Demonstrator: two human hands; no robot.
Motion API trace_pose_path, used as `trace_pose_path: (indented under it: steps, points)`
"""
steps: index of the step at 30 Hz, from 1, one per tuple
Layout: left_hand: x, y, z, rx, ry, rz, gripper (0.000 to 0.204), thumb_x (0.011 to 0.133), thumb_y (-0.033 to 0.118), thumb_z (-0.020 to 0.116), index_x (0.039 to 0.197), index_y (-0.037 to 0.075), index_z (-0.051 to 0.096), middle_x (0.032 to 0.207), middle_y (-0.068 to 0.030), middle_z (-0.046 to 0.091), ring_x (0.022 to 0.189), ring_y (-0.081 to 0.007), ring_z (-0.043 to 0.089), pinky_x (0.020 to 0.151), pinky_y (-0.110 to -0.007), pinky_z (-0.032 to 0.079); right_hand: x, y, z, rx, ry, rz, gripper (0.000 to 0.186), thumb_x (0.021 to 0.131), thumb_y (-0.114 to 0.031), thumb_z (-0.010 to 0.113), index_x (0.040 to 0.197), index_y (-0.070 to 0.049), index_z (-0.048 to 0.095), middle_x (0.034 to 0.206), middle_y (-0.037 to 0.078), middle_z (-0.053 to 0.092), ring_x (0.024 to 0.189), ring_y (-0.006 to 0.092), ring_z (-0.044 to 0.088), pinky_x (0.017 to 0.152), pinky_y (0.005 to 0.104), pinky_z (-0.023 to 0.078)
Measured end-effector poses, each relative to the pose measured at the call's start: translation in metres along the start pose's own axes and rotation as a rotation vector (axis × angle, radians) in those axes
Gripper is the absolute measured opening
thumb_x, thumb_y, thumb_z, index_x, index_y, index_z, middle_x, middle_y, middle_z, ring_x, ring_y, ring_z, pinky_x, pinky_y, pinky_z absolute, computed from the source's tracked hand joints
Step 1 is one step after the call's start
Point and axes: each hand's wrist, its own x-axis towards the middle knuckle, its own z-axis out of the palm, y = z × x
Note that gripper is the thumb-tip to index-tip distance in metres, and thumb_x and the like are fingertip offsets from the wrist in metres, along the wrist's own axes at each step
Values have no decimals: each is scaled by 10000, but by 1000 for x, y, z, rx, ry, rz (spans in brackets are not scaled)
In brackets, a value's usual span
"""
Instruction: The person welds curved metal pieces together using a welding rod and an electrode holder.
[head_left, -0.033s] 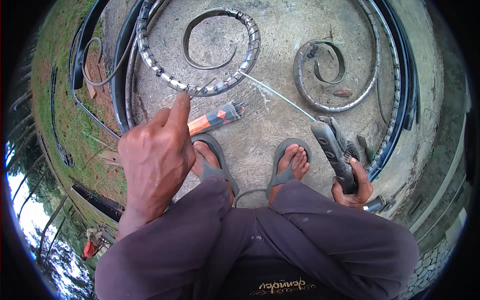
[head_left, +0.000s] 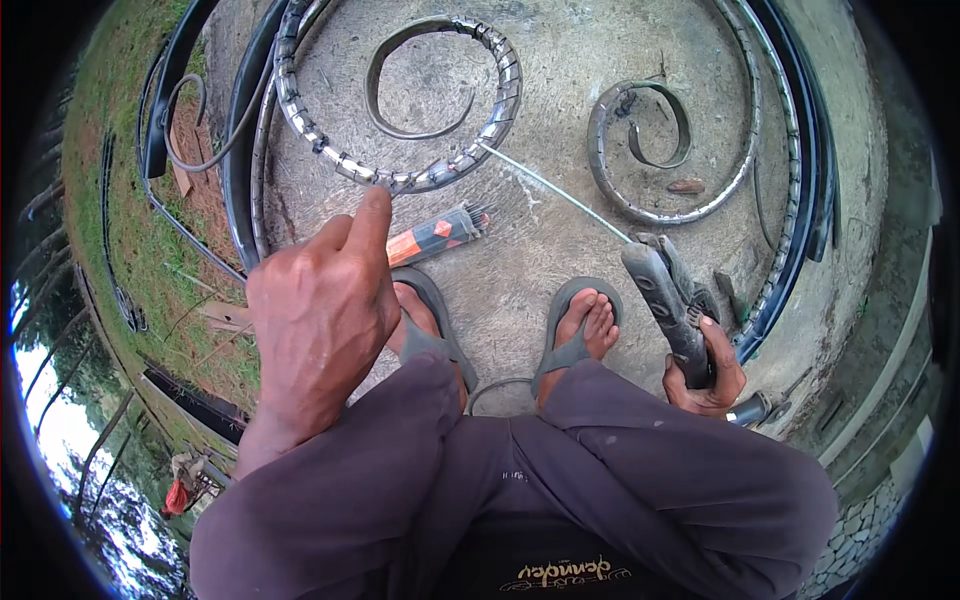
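Note:
A black welding electrode holder (head_left: 668,300) is gripped in my right hand (head_left: 712,378), beside my right knee. From its jaws a pale welding rod (head_left: 560,190) slants up and left, its far end at the right side of a spiral metal scroll (head_left: 440,177). Short weld-like marks band the scroll's curve. My left hand (head_left: 325,310) is above the concrete with its back up, the index finger reaching toward the scroll's lower edge. The other fingers curl under; a thin dark sliver shows by the fingertip, but what they hold is hidden.
An orange and grey packet of rods (head_left: 435,235) lies near my left foot. A second scroll (head_left: 690,130) rests at the right, with dark bent bars (head_left: 800,190) along the slab's edge. Grass (head_left: 180,250) borders the left. A person in red (head_left: 177,497) is far off at lower left.
My left hand has shifted slightly right, and the thin dark piece seen past its fingertip earlier now barely shows. My right hand, the holder and the rod stay in place.

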Motion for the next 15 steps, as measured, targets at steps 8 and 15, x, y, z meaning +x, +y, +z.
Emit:
trace_pose_path:
  steps: [8,15]
  points:
    - [8,6,15,-8,-52,23,386,806,44,620,1191,71,642,820,-122,698,631,-317,670,558,-409,497,-2,0,0,7,-24,-3,644,663,34,728,1287,9,566,1119,202,674,927,309,711,831,348,548]
    - [10,5,13,4,-41,24,382,804,45,623,1184,67,645,812,-123,696,627,-315,669,550,-407,494,6,-2,0,-4,-38,-23,648,661,37,732,1285,-3,562,1105,212,678,927,334,718,816,357,556]
